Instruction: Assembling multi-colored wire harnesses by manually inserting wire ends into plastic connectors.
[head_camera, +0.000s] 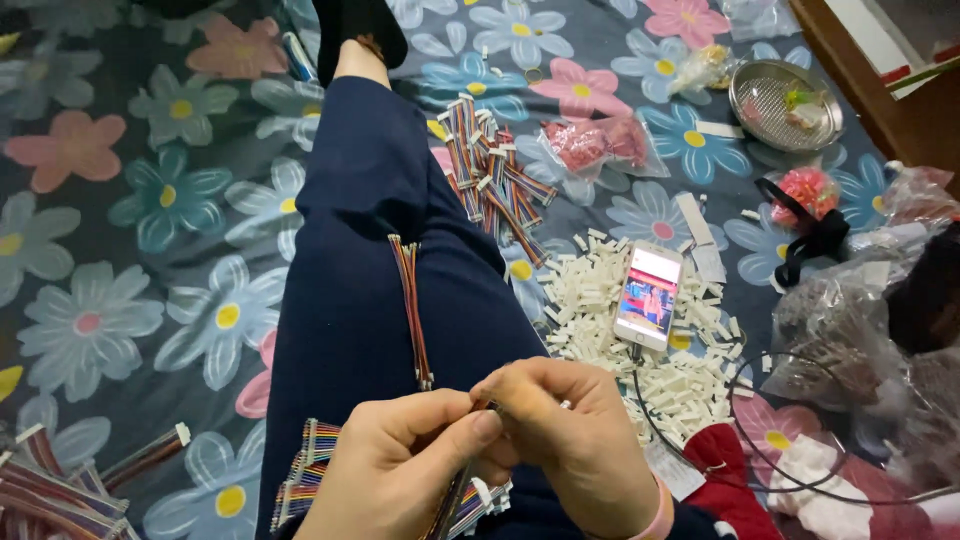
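Pinching a thin bundle of coloured wires (462, 490) between them, the left hand (395, 470) and right hand (570, 440) were closed tight together over the person's lap, above the dark blue trouser leg (350, 250). Another strip of wires (410, 310) lay along that leg. Just to the right, a phone (648, 296) rested on a heap of small white connectors (590, 300) spread over the flowered sheet (120, 200). Further off lay finished wire bundles (490, 180).
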